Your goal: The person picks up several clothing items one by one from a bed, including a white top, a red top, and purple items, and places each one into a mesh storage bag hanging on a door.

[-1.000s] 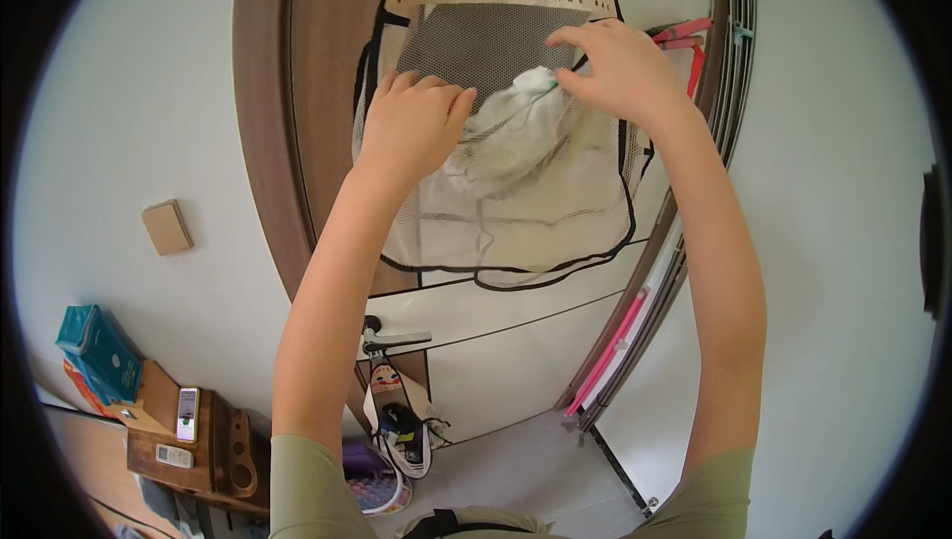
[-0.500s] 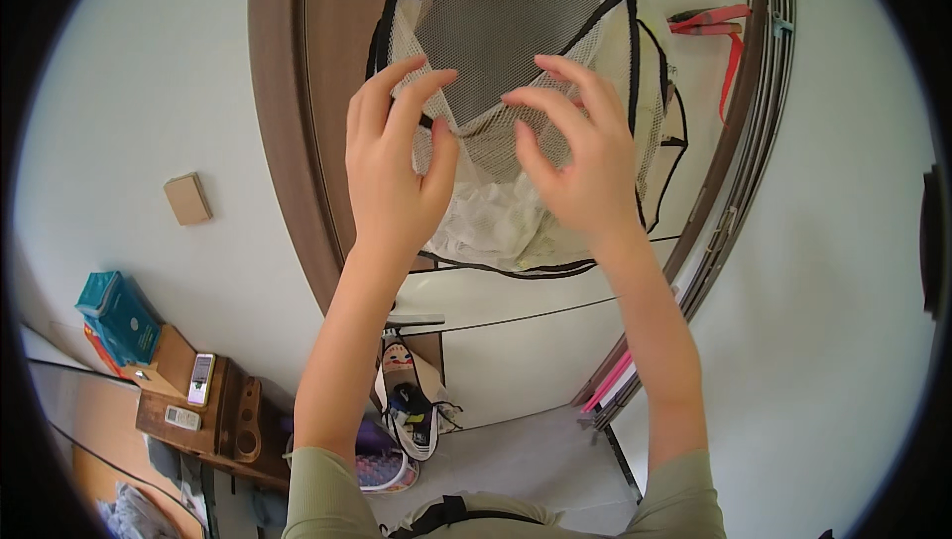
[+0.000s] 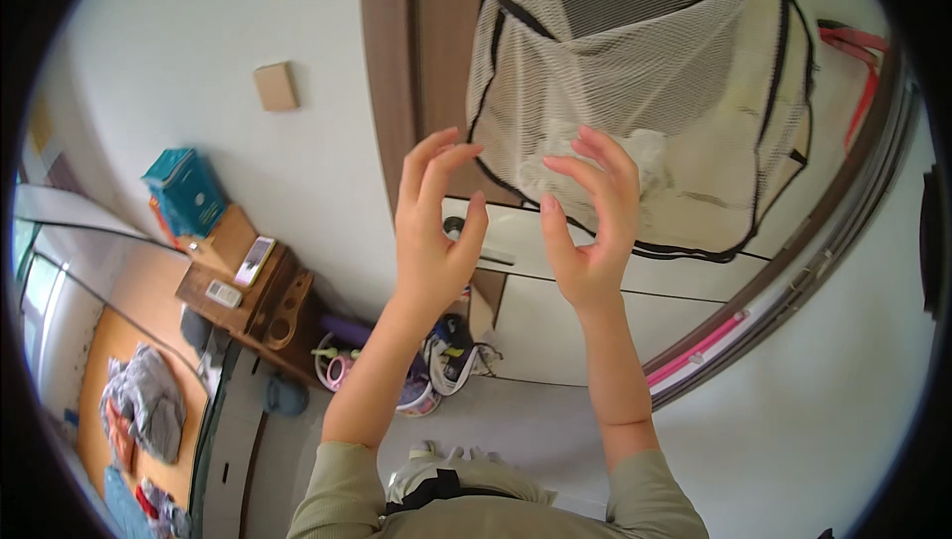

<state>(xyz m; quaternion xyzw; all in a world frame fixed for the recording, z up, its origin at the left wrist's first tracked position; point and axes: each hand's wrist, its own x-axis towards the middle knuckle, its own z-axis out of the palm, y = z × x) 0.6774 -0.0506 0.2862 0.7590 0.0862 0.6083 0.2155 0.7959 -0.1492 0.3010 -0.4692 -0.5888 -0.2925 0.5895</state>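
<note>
My left hand (image 3: 432, 217) and my right hand (image 3: 598, 227) are raised in the air with curved fingers spread apart, and both are empty. Between the two hands is a gap. Beyond them hangs a mesh storage bag (image 3: 659, 68) with black edging and a pale body, in front of a doorway. Crumpled white, thin-looking stuff (image 3: 650, 154) shows through the mesh at its bottom; its kind is unclear. My right hand covers part of the bag's lower edge in the view, while my left hand is near its lower left corner. Whether either touches the mesh is not visible.
At left, a brown wooden stand (image 3: 283, 306) holds a phone (image 3: 255, 259), a remote control (image 3: 224, 293) and a teal package (image 3: 186, 190). Baskets (image 3: 418, 400) of small things stand on the floor. Clothes (image 3: 146, 402) lie farther left. Sliding-door tracks (image 3: 793, 293) run along the right.
The view has turned left and down, so the bag appears farther right and more of the room's left side shows. Both hands stay raised and open, now lower against the bag.
</note>
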